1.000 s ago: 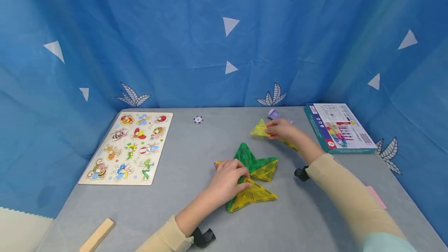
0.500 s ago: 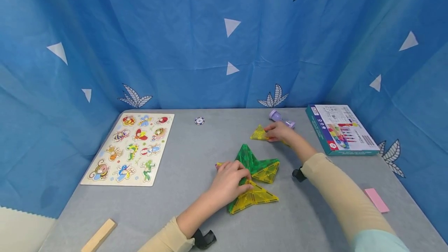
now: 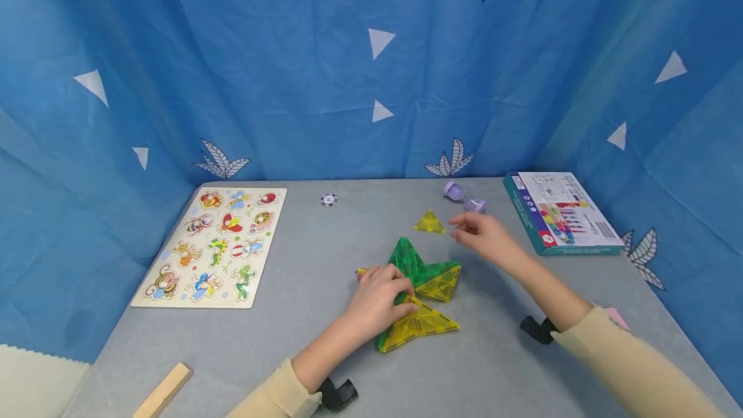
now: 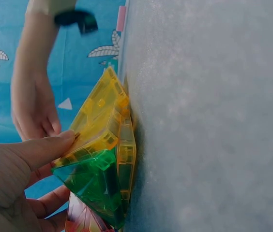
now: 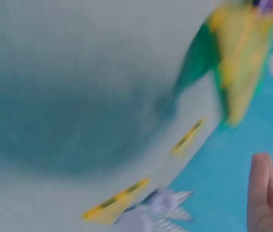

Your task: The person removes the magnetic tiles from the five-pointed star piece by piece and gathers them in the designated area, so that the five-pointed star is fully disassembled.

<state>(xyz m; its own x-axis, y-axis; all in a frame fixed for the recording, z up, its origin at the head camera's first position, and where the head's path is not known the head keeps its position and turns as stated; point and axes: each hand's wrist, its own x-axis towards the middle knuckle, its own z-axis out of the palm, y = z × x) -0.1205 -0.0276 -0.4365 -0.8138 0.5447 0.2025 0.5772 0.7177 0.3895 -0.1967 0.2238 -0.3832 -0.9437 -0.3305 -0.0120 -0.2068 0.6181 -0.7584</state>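
Since half a second earlier, the right hand point(image 3: 486, 238) had backed off from a yellow triangular tile point(image 3: 429, 222), which lay on the grey table point(image 3: 232, 353) at 12 o'clock from the green-and-yellow build point(image 3: 424, 273). That hand hung at 2 o'clock, just beside the tile, its fingers loosely bent and slightly parted. The left hand point(image 3: 378, 298) pinched the build between thumb and fingers.

A box point(image 3: 565, 215) sat farther out at 2 o'clock, its inside unseen; a board point(image 3: 226, 298) toward 10 o'clock held bug figures point(image 3: 217, 251). The left hand partly hid a patterned piece point(image 4: 81, 215) (I could not tell what it was). A second yellow tile point(image 5: 114, 202) showed, blurred, only from the right wrist. The right sleeve point(image 3: 627, 357) covered much of a pink strip point(image 3: 616, 317) at 3 o'clock. A purple-ended object point(image 3: 454, 191) lay at 1 o'clock, a round chip point(image 3: 329, 199) near 11, and a wooden block point(image 3: 162, 391), cut off by the frame, at 8.
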